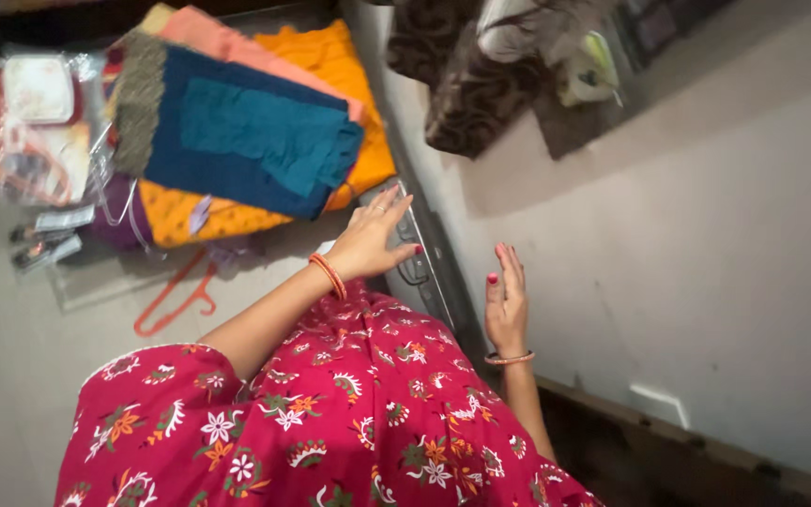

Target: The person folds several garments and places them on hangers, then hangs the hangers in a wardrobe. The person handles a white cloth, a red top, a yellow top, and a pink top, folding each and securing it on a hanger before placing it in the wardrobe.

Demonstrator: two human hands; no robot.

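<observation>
My left hand [373, 239], with an orange bangle on the wrist and a ring on one finger, rests with fingers spread against the edge of a grey metal door [668, 244], just above its metal handle [415, 268]. My right hand [506, 300], also bangled, lies flat and open on the grey door face, a little right of the handle. Neither hand holds anything. A red floral garment [330, 422] covers my body below both arms.
A stack of folded clothes [237, 131] in orange, navy, teal and pink lies beyond the left hand. A clear plastic bag of items [35, 122] lies at far left, an orange hanger [175, 300] on the floor, and brown patterned cloth [462, 84] at top.
</observation>
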